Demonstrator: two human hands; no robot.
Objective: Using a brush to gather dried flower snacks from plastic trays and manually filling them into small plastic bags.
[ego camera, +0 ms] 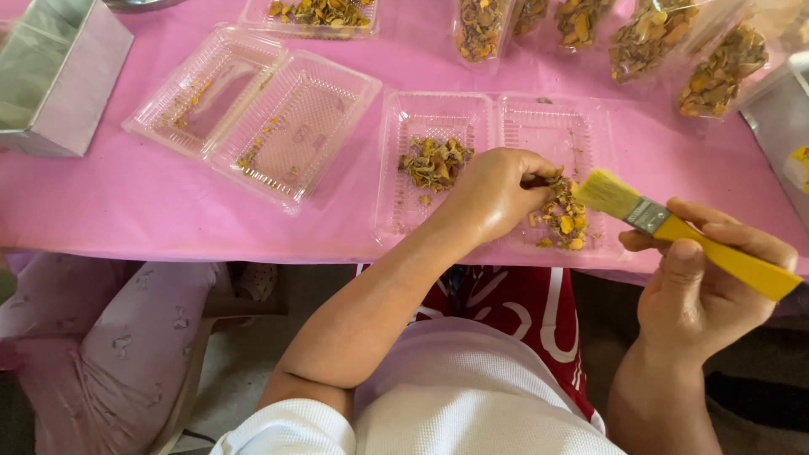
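**Pink tabletop, clear trays, one brush**

A pink cloth covers the tabletop (152,202), which runs across the upper half of the view. Below its near edge lie a grey floor and, at the left, a seated person's pale patterned trousers (109,337).

Two hinged clear trays lie open on the cloth. The left tray (253,109) sits at an angle and holds only a few yellow crumbs. The near tray (497,126) lies straight in front of the person and carries two heaps of dried yellow-brown pieces: one small heap (434,162) in its left half, another heap (563,217) in its right half.

The left hand (493,192) rests over the middle of the near tray, its fingers (539,168) bunched together and pinching at pieces at the top of the right heap. The right hand (708,278) is just off the tabletop's near edge, its fingers wrapped around the yellow handle of one flat brush (649,215), whose pale bristles point toward the right heap, close beside it.

Along the far edge stand at least five clear bags (716,72) filled with the same dried pieces, and one more filled tray (320,15). A metal box (63,80) stands at the far left.
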